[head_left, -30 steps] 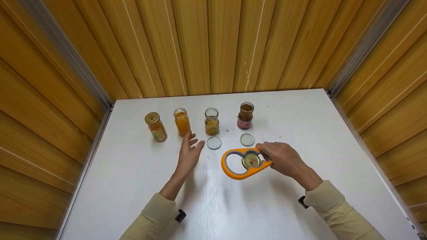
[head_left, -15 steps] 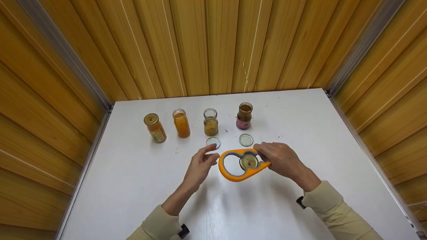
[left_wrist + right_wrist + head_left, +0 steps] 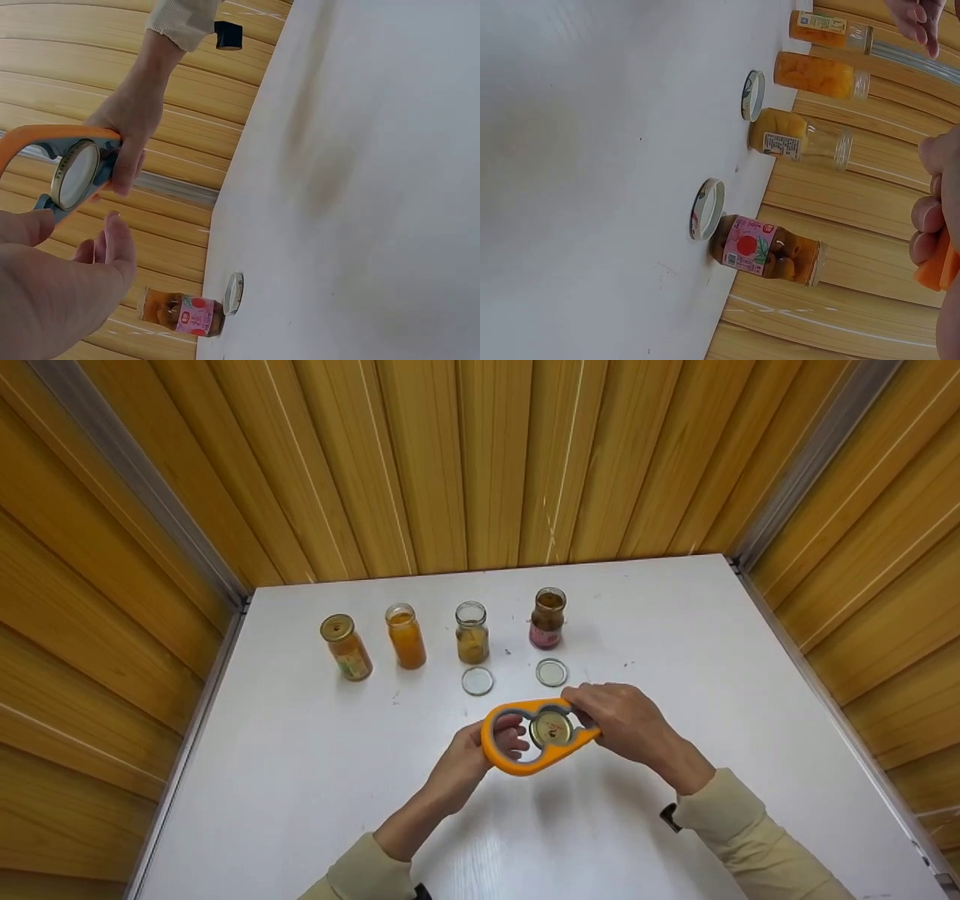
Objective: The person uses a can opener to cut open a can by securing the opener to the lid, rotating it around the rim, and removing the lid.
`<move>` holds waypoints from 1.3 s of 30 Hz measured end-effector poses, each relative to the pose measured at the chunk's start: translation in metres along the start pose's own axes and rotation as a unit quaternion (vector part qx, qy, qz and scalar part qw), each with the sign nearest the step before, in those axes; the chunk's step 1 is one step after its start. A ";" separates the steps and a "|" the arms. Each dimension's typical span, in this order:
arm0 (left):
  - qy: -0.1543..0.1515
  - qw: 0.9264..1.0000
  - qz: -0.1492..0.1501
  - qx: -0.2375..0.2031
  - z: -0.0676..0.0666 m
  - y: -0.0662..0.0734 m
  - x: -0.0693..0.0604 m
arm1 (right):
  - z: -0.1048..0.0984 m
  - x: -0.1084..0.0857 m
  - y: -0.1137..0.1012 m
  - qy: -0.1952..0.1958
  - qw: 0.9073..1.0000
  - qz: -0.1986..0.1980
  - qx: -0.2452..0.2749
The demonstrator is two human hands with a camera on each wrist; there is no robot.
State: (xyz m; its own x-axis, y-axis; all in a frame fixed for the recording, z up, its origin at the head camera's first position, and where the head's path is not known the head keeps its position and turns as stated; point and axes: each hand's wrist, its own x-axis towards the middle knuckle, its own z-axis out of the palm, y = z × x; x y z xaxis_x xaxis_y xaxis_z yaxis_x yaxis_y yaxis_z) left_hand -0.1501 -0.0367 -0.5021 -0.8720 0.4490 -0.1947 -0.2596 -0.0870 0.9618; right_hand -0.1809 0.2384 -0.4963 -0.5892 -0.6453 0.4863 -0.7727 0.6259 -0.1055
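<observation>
My right hand grips the narrow end of an orange jar opener with grey inner edges, held above the table. A gold metal lid is wedged in the opener's smaller ring; its pale inner side faces the left wrist camera. At the opener's wide end is my left hand, its fingers loosely bent below the large ring and apart from the lid. Whether its thumb touches the opener I cannot tell. In the right wrist view, the right hand's fingers curl around the opener's orange end.
Along the back stand a lidded jar, an uncapped orange-filled jar, an uncapped jar of yellowish fruit and an uncapped dark jar with a pink label. Two lids lie upturned before the right-hand jars. Wood-patterned walls enclose the table.
My left hand has moved from beside the orange-filled jar, right and towards me, to the opener's wide end. The right hand, opener and lid have shifted slightly left.
</observation>
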 end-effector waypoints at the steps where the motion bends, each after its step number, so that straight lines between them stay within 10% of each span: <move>1: -0.006 1.000 0.002 -0.004 0.000 -0.001 0.000 | 0.000 0.000 -0.001 -0.002 1.000 0.000 0.000; 10: -0.060 0.997 0.051 -0.020 0.001 -0.007 0.000 | 0.008 -0.001 -0.008 -0.004 1.000 0.001 0.012; 39: -0.005 0.999 0.035 -0.003 0.001 -0.019 -0.001 | 0.025 -0.008 -0.017 -0.003 1.000 -0.004 -0.002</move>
State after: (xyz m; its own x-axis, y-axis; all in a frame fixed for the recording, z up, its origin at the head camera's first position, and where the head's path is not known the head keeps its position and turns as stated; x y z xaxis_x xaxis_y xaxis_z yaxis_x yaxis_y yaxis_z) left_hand -0.1434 -0.0346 -0.5202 -0.8839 0.4507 -0.1250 -0.2005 -0.1235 0.9719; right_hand -0.1688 0.2220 -0.5199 -0.5839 -0.6538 0.4812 -0.7768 0.6222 -0.0972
